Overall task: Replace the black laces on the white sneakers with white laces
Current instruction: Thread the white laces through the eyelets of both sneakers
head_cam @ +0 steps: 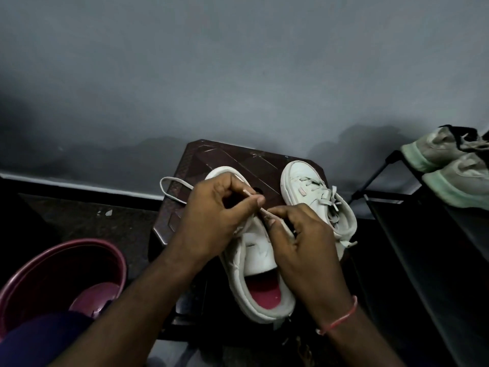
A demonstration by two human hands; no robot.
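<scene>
Two white sneakers stand on a dark brown stool (235, 157). The near sneaker (258, 260) has a pink insole and lies under both my hands. My left hand (214, 210) pinches a white lace (172, 192) between thumb and forefinger; the lace loops out to the left over the stool. My right hand (299, 234) pinches the same lace close to the left thumb, above the sneaker's eyelets. The far sneaker (317, 197) on the right carries a white lace tied loosely. No black lace shows.
A maroon bucket (53, 276) with a mug inside sits at the lower left on the floor. A black shoe rack (434, 234) at the right holds a pair of grey-green shoes (449, 165). A grey wall rises behind the stool.
</scene>
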